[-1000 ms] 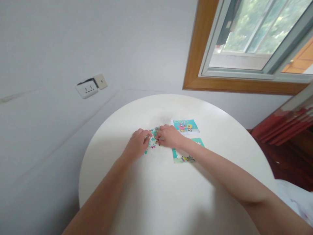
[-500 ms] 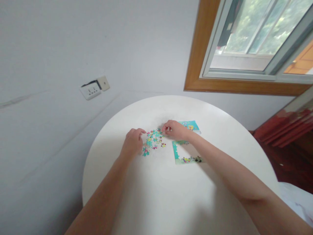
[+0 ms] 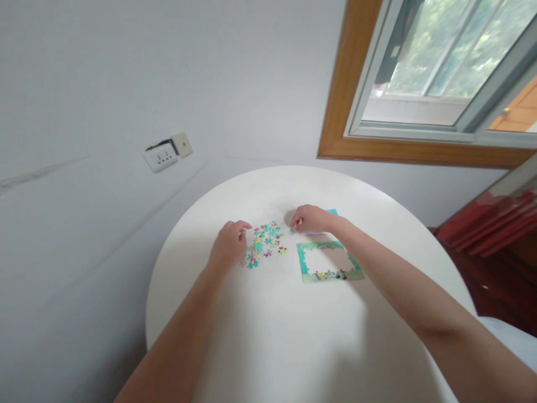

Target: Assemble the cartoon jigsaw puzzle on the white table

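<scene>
Loose puzzle pieces (image 3: pixel 264 240), teal, yellow and pink, lie in a loose cluster on the white round table (image 3: pixel 268 336). At the cluster's left edge rests my left hand (image 3: pixel 230 242), its thumb and fingers apart and nothing visible between them. My right hand (image 3: pixel 309 218) is right of the cluster, fingertips pinched on a small puzzle piece (image 3: pixel 292 231) at the tabletop. Nearer to me, below that hand, lies a puzzle frame (image 3: pixel 302 263) with joined border pieces and an open middle. A blue picture card (image 3: pixel 333 212) is mostly hidden behind my right hand and wrist.
A white wall (image 3: pixel 168 73) with a socket (image 3: pixel 161 157) stands behind and left of the table. At the upper right is a wood-framed window (image 3: pixel 403 150). Red curtain fabric (image 3: pixel 482 226) hangs at the right, and a white object (image 3: pixel 509 336) shows beyond the table's right edge.
My right hand has moved right, away from the cluster, with a small piece at its fingertips. It now covers more of the blue card. My left hand has stayed nearly in place.
</scene>
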Demonstrator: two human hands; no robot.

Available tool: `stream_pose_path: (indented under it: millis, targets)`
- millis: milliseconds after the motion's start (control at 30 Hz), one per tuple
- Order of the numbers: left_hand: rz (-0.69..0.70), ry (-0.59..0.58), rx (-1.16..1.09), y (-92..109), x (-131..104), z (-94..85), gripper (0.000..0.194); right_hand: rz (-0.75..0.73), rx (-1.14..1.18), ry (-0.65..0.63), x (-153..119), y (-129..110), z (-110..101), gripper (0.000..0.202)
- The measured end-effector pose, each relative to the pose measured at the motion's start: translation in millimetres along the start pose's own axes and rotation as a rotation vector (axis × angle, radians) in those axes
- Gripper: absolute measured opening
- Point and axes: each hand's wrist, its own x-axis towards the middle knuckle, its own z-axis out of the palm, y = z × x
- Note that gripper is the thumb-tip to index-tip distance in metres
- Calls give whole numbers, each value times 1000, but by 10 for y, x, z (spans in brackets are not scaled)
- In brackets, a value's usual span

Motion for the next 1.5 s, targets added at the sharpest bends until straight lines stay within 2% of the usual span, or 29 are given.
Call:
stream_pose_path:
  millis: [233,667,867,967,1033,1100,1200,1333,1500]
  targets:
    - [3,-26,11,18,-8,3,33,-13,47,1,-69,5,60,29]
    - [14,-34,5,19,-5,13,28,17,360,52,-60,-25,213,13]
    - [63,-30,-14,65,1,-2,24,29,517,107,-135,-44,113,18]
    - [126,-12,-15,190,-23,24,24,45,553,144,-371,38,28,24]
    - [218,14,-3,334,-68,62,26,80,587,205,-610,108,18,17]
    - [324,20,-8,511,-134,113,29,137,636,257,-862,168,63,15]
    - [461,-36,-33,776,-252,199,33,271,664,279,-1143,205,202,17]
    - [565,-155,-61,1018,-386,318,43,359,663,348,-1239,152,376,20]
    - [643,-247,-21,1086,-469,440,48,355,470,369,-1171,63,426,16]
